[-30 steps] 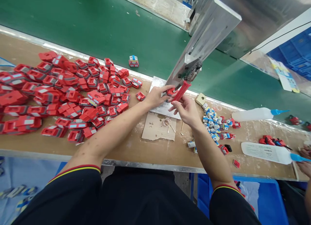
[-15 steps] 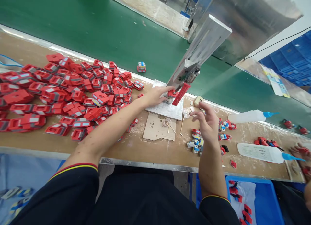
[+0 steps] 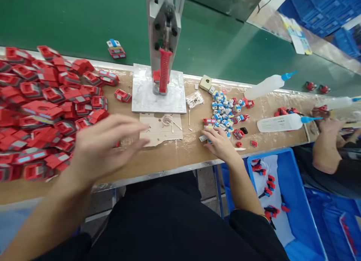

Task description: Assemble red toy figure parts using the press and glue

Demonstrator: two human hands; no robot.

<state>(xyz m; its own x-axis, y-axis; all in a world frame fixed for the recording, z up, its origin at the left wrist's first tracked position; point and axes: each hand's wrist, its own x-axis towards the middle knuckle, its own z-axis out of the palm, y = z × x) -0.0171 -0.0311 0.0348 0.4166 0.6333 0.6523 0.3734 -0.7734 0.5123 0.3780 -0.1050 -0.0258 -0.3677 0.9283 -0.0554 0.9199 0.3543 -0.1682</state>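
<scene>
Right hand (image 3: pixel 221 144): fingertips among small white-and-blue parts (image 3: pixel 222 110); whether clasping one, cannot tell. Left hand (image 3: pixel 105 146): blurred, thumb and fingers apart, near heaped red toy-vehicle bodies (image 3: pixel 42 110). Beyond, between hands: red-handled toggle press (image 3: pixel 164 71), red piece (image 3: pixel 156 76) behind handle.

Head cam | on wearer's head, above bench (image 3: pixel 180 154) | faces forward and down, near | left hand (image 3: pixel 103 146) closest, 9 o'clock | belt (image 3: pixel 214 50) 12 o'clock | torso (image 3: pixel 169 219) 6 o'clock
</scene>
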